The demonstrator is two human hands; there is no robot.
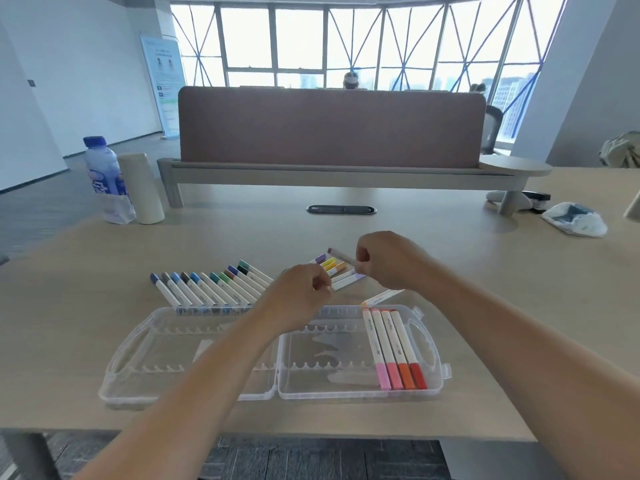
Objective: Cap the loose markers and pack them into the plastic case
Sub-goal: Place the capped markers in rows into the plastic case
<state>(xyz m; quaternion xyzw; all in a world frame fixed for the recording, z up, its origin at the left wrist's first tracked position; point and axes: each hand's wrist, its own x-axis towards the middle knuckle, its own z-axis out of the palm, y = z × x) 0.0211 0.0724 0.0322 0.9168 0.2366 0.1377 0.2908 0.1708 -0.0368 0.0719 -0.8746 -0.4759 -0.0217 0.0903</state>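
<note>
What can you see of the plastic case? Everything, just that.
The plastic case is clear plastic, opened flat into two hinged halves on the table near its front edge. Each half has a handle cutout at its outer end and scalloped ridges inside. The right half holds four markers side by side at its right end, caps pink to red toward the camera. The left forearm crosses over the left half; contact unclear.

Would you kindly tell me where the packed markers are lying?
In the head view, four pink-to-red markers lie side by side at the right end of the plastic case, beside its handle cutout.
</note>
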